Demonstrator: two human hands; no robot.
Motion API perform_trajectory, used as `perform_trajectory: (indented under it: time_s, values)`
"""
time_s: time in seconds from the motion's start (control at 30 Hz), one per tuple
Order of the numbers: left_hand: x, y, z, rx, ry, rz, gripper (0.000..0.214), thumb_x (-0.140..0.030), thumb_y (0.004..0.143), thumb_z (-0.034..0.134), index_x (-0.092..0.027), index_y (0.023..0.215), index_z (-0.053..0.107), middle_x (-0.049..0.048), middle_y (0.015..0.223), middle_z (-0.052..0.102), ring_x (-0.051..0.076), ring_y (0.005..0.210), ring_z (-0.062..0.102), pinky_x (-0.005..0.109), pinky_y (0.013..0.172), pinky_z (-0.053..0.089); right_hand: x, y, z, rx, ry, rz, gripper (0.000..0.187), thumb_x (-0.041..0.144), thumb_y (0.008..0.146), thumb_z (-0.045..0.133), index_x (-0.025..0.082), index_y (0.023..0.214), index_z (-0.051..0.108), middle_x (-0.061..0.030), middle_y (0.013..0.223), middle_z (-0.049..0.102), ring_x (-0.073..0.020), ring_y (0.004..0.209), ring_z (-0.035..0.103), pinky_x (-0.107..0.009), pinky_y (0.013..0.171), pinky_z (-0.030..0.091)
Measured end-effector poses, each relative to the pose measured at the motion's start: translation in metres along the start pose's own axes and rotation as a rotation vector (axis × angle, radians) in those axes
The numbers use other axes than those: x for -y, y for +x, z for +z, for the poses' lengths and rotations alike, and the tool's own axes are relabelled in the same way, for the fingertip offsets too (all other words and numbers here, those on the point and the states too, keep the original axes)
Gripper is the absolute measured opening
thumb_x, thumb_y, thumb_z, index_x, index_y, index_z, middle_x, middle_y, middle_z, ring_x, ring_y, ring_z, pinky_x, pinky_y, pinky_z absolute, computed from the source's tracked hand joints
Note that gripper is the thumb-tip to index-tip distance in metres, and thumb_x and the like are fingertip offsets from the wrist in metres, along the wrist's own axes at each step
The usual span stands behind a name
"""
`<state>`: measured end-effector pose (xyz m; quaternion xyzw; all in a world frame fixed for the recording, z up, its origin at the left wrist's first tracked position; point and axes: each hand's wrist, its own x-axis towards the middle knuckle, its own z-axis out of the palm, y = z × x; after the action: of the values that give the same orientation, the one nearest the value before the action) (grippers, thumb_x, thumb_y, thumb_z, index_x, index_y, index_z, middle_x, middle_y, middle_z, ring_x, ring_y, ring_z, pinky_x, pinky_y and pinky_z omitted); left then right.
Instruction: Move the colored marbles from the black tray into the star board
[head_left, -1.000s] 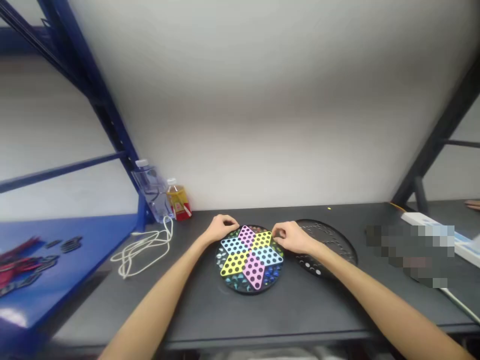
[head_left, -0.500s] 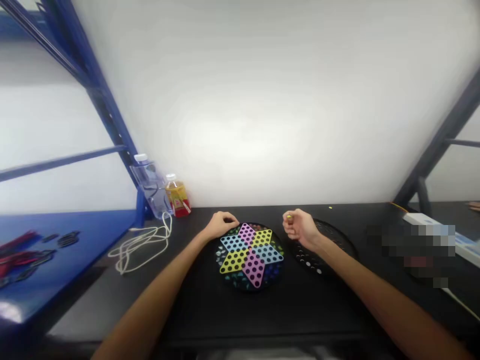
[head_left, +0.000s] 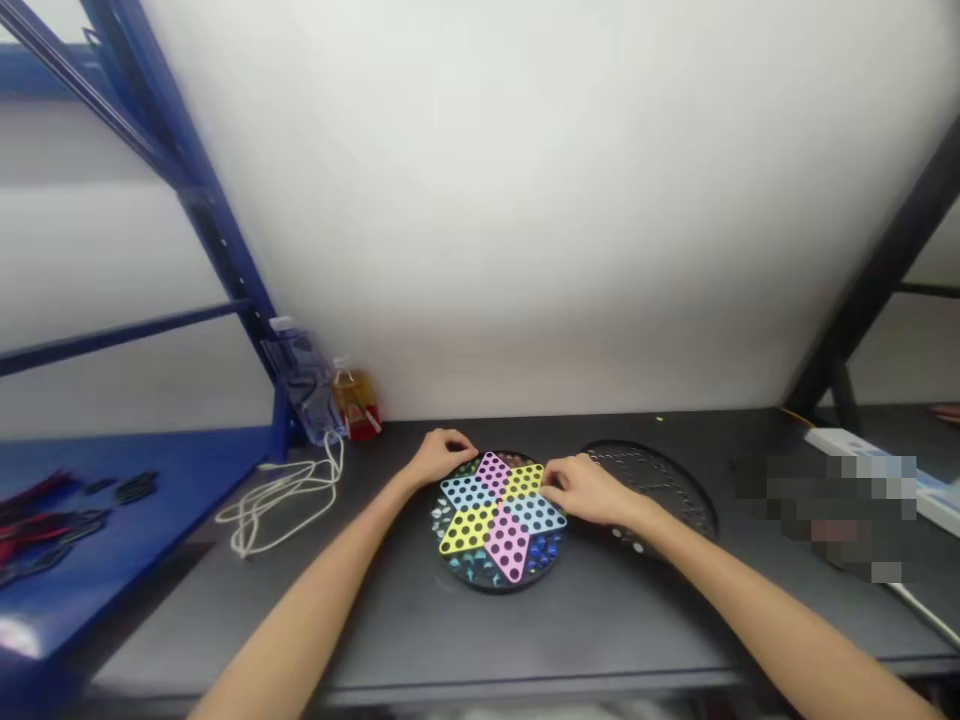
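At the back of a dark grey table (head_left: 525,660), a round Chinese checkers board (head_left: 508,545) lies straight ahead of the person, its pastel star of pink, yellow and blue arms dotted with black holes; being round, it has no long axis to speak of, and it sits square between the two forearms, which reach in from the lower corners of the view. The hands are apart, with the star's top arm between them; the left hand (head_left: 444,456) rests curled at the board's upper left rim, while the right hand (head_left: 585,490) lies further in, its fingers (head_left: 549,478) down on the yellow arm at the upper right, so the right is the nearer to the board's middle. Neither hand is clearly clamped on anything; from here I cannot tell whether either holds a small piece. Glass marbles (head_left: 471,568) sit around the star's edge, blue ones (head_left: 546,552) among them; a black perforated disc (head_left: 651,488) lies just to the right, nearly touching the board, under the right wrist's side. Left of the board are a white cable (head_left: 277,510), a clear plastic bottle (head_left: 300,385) and a juice bottle (head_left: 354,405); dark tabletop stretches between the board and the table's front edge.
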<state>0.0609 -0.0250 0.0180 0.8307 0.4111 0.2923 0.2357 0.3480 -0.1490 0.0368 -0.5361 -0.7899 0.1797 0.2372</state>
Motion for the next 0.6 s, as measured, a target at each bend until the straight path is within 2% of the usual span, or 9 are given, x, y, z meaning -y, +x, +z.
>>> perform_trajectory:
  time_s: [0.1,0.2,0.27,0.33,0.4,0.47,0.53,0.6]
  values:
    - [-0.001,-0.001,0.001,-0.013,-0.001,-0.013,0.022,-0.038,0.075,0.064,-0.019,0.077,0.076,0.0044,0.084,0.074,0.02,0.079,0.068,0.028,0.079,0.052,0.003,0.001,0.002,0.022,-0.008,0.063,0.013,0.029,0.074,0.066,0.018,0.078,0.07,-0.0017,0.061,0.063,-0.0148,0.058,0.055,-0.025,0.056,0.037]
    - [-0.002,0.0,0.0,-0.014,0.006,-0.023,0.023,-0.039,0.074,0.065,-0.019,0.076,0.076,0.0046,0.084,0.074,0.02,0.08,0.067,0.028,0.079,0.052,-0.002,0.003,0.005,-0.033,0.054,0.119,0.014,0.031,0.075,0.065,0.017,0.076,0.067,-0.0017,0.061,0.061,-0.0142,0.057,0.052,-0.025,0.055,0.036]
    - [-0.001,0.0,0.0,-0.006,0.012,-0.021,0.024,-0.04,0.074,0.064,-0.019,0.077,0.076,0.0046,0.085,0.074,0.02,0.081,0.067,0.029,0.08,0.051,-0.008,0.005,0.004,-0.113,0.222,0.166,0.016,0.033,0.076,0.061,0.018,0.071,0.061,-0.0001,0.058,0.056,-0.0125,0.054,0.047,-0.024,0.053,0.033]
    - [0.0,0.001,0.0,-0.003,0.018,-0.017,0.025,-0.041,0.075,0.064,-0.019,0.077,0.076,0.0044,0.085,0.074,0.02,0.082,0.067,0.029,0.081,0.051,-0.014,0.008,0.001,-0.147,0.491,0.255,0.023,0.037,0.08,0.052,0.019,0.065,0.052,0.0031,0.051,0.045,-0.0105,0.046,0.037,-0.023,0.047,0.028]
    - [0.002,0.002,0.0,-0.003,0.02,-0.016,0.025,-0.041,0.075,0.064,-0.019,0.077,0.076,0.0041,0.086,0.074,0.02,0.082,0.067,0.029,0.081,0.051,-0.019,0.011,-0.002,-0.113,0.75,0.337,0.03,0.043,0.085,0.04,0.021,0.064,0.043,0.0063,0.047,0.032,-0.0096,0.041,0.026,-0.023,0.041,0.022]
    - [0.003,0.002,0.0,-0.004,0.018,-0.016,0.025,-0.041,0.075,0.064,-0.019,0.078,0.076,0.0039,0.085,0.074,0.02,0.082,0.067,0.028,0.08,0.051,-0.024,0.014,-0.004,-0.067,0.945,0.377,0.036,0.051,0.087,0.032,0.022,0.065,0.039,0.0073,0.047,0.027,-0.0095,0.039,0.02,-0.022,0.038,0.018]
    - [0.004,0.001,0.001,-0.006,0.015,-0.015,0.025,-0.041,0.075,0.064,-0.019,0.078,0.076,0.0041,0.085,0.074,0.02,0.082,0.067,0.028,0.08,0.051,-0.027,0.016,-0.003,-0.058,1.07,0.392,0.041,0.058,0.086,0.035,0.022,0.065,0.037,0.0068,0.049,0.03,-0.0086,0.04,0.021,-0.022,0.038,0.015]
    - [0.004,0.001,0.001,-0.009,0.012,-0.017,0.025,-0.041,0.075,0.064,-0.019,0.078,0.076,0.0043,0.085,0.074,0.02,0.082,0.067,0.028,0.079,0.051,-0.028,0.016,-0.001,-0.1,1.046,0.405,0.043,0.059,0.083,0.045,0.022,0.062,0.034,0.0068,0.05,0.031,-0.0075,0.04,0.02,-0.022,0.038,0.013]
